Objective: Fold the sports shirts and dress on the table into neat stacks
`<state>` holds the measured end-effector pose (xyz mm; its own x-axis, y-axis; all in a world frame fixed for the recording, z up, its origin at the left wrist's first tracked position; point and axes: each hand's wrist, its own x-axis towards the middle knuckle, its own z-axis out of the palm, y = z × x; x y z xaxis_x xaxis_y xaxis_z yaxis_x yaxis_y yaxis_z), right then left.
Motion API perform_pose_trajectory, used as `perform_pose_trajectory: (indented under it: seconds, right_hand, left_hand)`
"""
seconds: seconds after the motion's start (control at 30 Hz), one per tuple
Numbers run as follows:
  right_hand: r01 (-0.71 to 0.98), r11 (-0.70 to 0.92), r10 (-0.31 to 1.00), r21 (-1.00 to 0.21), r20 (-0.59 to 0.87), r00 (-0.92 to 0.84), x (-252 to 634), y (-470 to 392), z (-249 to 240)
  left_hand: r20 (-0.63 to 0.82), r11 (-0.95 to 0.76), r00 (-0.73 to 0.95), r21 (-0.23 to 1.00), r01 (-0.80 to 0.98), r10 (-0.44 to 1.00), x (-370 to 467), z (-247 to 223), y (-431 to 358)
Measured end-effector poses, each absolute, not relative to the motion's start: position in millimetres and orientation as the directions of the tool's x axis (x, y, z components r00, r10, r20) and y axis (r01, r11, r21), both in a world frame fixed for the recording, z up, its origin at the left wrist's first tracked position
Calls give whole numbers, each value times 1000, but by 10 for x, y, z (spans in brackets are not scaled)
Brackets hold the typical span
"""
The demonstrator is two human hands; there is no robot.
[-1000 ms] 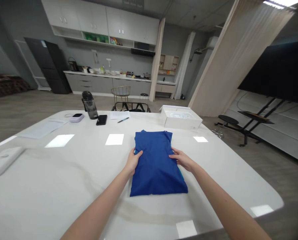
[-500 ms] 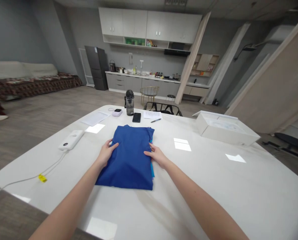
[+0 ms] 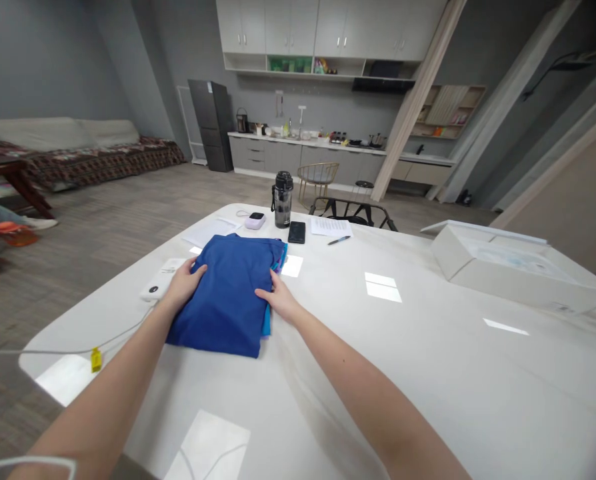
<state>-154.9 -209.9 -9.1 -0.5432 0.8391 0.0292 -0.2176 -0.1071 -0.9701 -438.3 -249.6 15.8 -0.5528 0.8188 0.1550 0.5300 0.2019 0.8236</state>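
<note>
A folded dark blue garment [image 3: 231, 293] lies flat-looking over the left part of the white table, with lighter blue fabric [image 3: 267, 321] peeking out along its right edge. My left hand [image 3: 185, 283] grips its left side, thumb on top and fingers tucked beneath. On the opposite side my right hand [image 3: 281, 300] holds the right edge in the same way. Whether the bundle touches the tabletop everywhere, I cannot tell. Just left of my left hand is a white corded device [image 3: 161, 280], partly covered by that hand.
Behind the garment stand a water bottle [image 3: 283, 200], a black phone [image 3: 297, 233], a small lilac device [image 3: 255, 221], printed paper [image 3: 331, 227] and a pen [image 3: 339, 240]. A white open box [image 3: 518, 273] sits at right. A cable with a yellow tag [image 3: 96, 360] crosses the left corner.
Both hands have moved the garment leftward and slightly away across the table, closer to the white corded device. The camera view has also shifted. Both hands keep their hold.
</note>
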Motion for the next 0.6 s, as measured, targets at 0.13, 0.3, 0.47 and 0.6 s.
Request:
perform_pose_trajectory:
  seconds: [0.13,0.3,0.47,0.6]
  right_hand:
    - [-75,-54,886,-996,-13,-464,-1479,-2101,-215]
    - [200,129,948,-971,61,-314,-1143,-2359,-191]
    - [205,107,900,-973,7,-437,-573,-2762,-65]
    - [199,57,890,-978,-40,-454,-61,-3013,-17]
  left_hand:
    - [383,219,-444,506,834,810,-4224,312,-2396]
    - [294,261,-353,309,915,888,-3872,545,-2097]
    - [192,397,-458,286,872,868,-3703,600,-1848]
    - [194,435,-494,281,856,847,-3618,642,-1813]
